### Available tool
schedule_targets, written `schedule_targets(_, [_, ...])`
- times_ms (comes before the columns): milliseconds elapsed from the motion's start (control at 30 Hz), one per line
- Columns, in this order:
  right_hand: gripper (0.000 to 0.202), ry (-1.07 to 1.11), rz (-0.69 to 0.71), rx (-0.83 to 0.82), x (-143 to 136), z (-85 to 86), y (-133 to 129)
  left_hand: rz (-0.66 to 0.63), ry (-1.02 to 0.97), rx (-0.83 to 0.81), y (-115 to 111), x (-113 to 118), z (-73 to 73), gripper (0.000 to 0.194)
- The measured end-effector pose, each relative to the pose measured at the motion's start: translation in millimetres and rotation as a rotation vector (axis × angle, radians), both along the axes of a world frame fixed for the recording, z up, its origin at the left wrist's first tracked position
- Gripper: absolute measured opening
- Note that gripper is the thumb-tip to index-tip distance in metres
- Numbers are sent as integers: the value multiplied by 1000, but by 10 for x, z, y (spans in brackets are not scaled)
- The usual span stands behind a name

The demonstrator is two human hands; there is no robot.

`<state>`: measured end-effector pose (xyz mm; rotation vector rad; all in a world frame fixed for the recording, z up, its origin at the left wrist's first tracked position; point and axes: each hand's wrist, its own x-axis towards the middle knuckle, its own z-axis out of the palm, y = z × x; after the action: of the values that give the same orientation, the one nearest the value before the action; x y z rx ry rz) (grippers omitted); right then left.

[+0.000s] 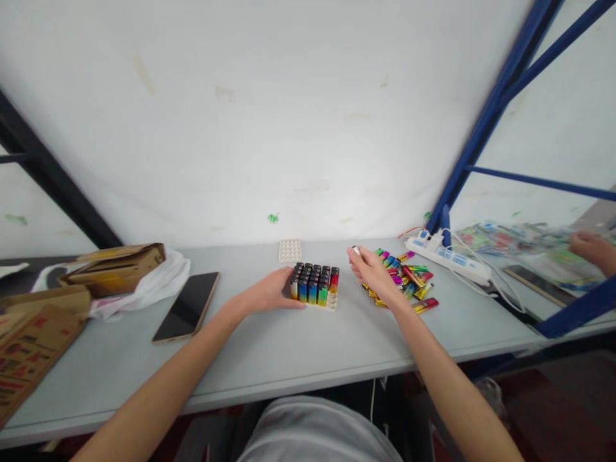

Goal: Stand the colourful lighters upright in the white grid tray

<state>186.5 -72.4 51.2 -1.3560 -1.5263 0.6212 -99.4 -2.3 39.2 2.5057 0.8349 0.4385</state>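
Several lighters (312, 292) with black tops and shiny coloured bodies stand upright in rows in a white tray (331, 305). My left hand (269, 292) grips the left side of this tray, thumb along its front. To the right of the tray, my right hand (373, 273) is raised with its fingers pinched round a lighter (356, 249); only a pale, dark-tipped end shows. Beneath and beyond that hand lies a loose heap of shiny multicoloured lighters (412, 277), partly hidden by the hand and wrist.
A second white tray (289, 250) with round hollows lies by the wall. At left are a phone (187, 307), a white plastic bag (168, 276) and cardboard boxes (120, 273). A power strip (450, 260) and blue frame (481, 122) stand right; beyond them is another person's hand (594, 250).
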Motion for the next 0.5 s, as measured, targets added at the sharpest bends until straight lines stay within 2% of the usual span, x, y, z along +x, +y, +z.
schedule_targets(133, [55, -71, -126, 26, -42, -10, -2, 4, 2, -11, -9, 3, 15, 73])
schedule_targets(300, [42, -140, -210, 21, -114, -19, -8, 8, -6, -13, -7, 0, 11, 73])
schedule_targets(500, [35, -192, -220, 44, -146, -46, -1, -1, -11, 2, 9, -3, -8, 74])
